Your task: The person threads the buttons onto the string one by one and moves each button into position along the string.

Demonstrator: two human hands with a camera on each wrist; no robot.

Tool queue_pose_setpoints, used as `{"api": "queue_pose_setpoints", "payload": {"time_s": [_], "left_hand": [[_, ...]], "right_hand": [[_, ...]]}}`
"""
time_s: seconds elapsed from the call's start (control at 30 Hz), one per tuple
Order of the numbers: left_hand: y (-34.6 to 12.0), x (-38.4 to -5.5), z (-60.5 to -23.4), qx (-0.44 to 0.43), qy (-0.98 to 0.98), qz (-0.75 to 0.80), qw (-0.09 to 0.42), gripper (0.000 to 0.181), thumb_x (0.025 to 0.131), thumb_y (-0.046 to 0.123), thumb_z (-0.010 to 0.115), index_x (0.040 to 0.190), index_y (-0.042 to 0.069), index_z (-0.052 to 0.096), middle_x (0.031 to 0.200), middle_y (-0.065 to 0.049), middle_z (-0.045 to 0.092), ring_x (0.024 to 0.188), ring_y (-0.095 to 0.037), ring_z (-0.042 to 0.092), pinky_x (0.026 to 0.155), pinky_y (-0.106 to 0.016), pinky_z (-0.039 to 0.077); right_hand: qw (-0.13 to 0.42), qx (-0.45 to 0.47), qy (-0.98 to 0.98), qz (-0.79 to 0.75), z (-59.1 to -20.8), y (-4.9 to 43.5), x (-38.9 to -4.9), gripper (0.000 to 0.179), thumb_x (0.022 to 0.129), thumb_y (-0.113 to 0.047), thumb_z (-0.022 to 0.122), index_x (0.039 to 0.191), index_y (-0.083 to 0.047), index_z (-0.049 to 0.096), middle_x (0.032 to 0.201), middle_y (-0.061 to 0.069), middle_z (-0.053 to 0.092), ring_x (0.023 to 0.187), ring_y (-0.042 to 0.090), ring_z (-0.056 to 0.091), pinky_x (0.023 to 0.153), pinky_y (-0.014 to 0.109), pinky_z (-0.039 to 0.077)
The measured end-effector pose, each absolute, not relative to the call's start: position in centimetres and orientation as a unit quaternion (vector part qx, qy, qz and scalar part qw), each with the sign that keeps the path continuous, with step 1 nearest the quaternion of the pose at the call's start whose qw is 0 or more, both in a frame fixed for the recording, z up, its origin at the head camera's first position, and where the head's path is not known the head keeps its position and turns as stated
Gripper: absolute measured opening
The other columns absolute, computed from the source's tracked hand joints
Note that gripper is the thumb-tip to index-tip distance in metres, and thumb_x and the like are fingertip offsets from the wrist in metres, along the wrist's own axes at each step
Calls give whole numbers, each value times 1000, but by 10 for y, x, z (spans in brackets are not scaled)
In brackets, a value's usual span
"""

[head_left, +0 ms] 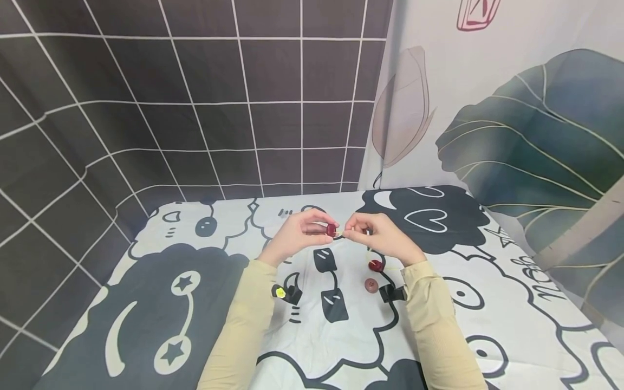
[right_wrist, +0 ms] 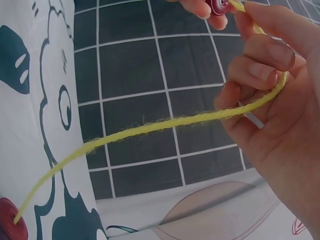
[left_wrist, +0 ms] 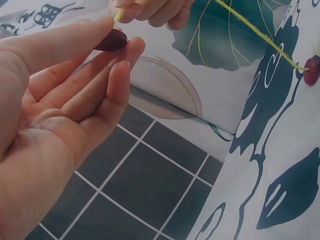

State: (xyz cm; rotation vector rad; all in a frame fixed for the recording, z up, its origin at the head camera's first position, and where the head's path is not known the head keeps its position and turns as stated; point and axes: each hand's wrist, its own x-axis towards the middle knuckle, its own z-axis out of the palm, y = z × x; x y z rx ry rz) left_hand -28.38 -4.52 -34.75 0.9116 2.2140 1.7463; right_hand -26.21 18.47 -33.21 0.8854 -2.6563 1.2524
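Between its thumb and fingers my left hand [head_left: 298, 234] pinches a dark red button [head_left: 331, 230], held up above the cloth. Facing it, my right hand [head_left: 382, 233] pinches yellow yarn [right_wrist: 175, 121] right at that button's face. From the right hand the yarn hangs down to a second red button [head_left: 375, 265] on the cloth, passing through its hole. A pinkish-brown button [head_left: 371, 285] lies just in front of that one. In the left wrist view the pinched button [left_wrist: 114, 40] is seen edge-on, with the yarn's end close above it.
A white cloth [head_left: 307, 346] with black cartoon prints covers the table. Behind it hangs a dark curtain [head_left: 273, 127] with white grid lines, and a leaf-patterned sheet [head_left: 546, 130] stands at the right. Black pieces are at both wrists, a small yellow thing [head_left: 280, 292] by the left one.
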Motion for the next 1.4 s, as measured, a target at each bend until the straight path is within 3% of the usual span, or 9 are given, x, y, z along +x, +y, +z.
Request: {"api": "queue_pose_setpoints", "payload": {"time_s": [0.7, 0.9, 1.0, 1.13, 1.4], "left_hand": [[-40, -282, -347, 321, 740, 584, 94, 38, 82, 0, 72, 118, 0, 59, 116, -19, 66, 106, -26, 68, 92, -33, 54], [-38, -282, -349, 320, 748, 578, 61, 32, 80, 3, 75, 109, 2, 60, 108, -17, 69, 99, -21, 69, 88, -32, 53], [-37, -282, -349, 311, 768, 558, 34, 26, 80, 10, 77, 104, 7, 65, 101, -11, 71, 90, -13, 67, 84, -35, 51], [-37, -282, -350, 305, 786, 538, 3, 23, 79, 15, 79, 98, 11, 68, 95, -6, 70, 80, -12, 62, 78, -38, 49], [-37, -283, -352, 311, 806, 502, -17, 14, 84, 14, 74, 96, 11, 69, 93, -4, 73, 86, -13, 68, 81, -29, 52]], "right_hand": [[41, 295, -868, 397, -338, 179, -262, 6, 89, -19, 68, 86, -13, 67, 61, -11, 47, 63, 4, 48, 61, 23, 39], [35, 300, -868, 395, -337, 177, -262, 4, 91, -15, 65, 89, -12, 67, 64, -10, 52, 68, 4, 50, 66, 24, 41], [14, 292, -864, 410, -337, 176, -262, 10, 96, -17, 58, 91, -11, 66, 65, -7, 51, 64, 10, 50, 62, 24, 41], [-15, 272, -861, 429, -337, 174, -263, 23, 102, -23, 47, 89, -11, 62, 63, -4, 46, 60, 19, 47, 56, 25, 38], [-1, 270, -873, 406, -340, 170, -265, 20, 99, -22, 51, 86, -12, 62, 60, -6, 44, 57, 8, 43, 58, 24, 37]]}}
